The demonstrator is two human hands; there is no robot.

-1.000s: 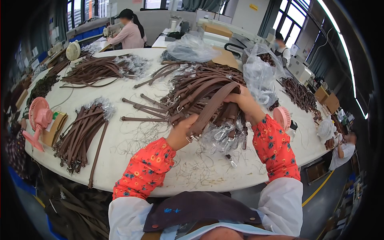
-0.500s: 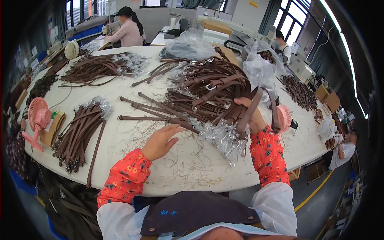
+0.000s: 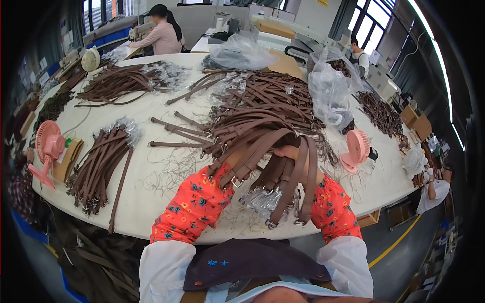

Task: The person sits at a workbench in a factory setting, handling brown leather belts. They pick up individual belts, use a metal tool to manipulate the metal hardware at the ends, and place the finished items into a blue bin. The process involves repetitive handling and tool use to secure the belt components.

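Note:
A bunch of brown leather straps (image 3: 283,174) with metal buckles hangs over both my hands, just in front of my chest. My right hand (image 3: 287,151) grips the bunch from above, fingers showing between the straps. Most of my left hand (image 3: 233,162) is hidden under the same bunch, holding it from the left side. Both forearms wear red flowered sleeves. Behind the hands a large heap of the same brown straps (image 3: 262,103) lies on the white round table (image 3: 151,202). Crumpled clear plastic wrap (image 3: 260,199) lies below the hanging buckles.
More strap bundles lie at the left (image 3: 101,161) and far left (image 3: 124,81). Pink fans stand at the left edge (image 3: 48,146) and right of me (image 3: 356,146). Clear plastic bags (image 3: 331,91) sit at the back right. Another person (image 3: 161,33) works at the far side.
My left hand, flat and open on the table before, has come up under the straps. Both hands have drawn a bunch off the heap toward me.

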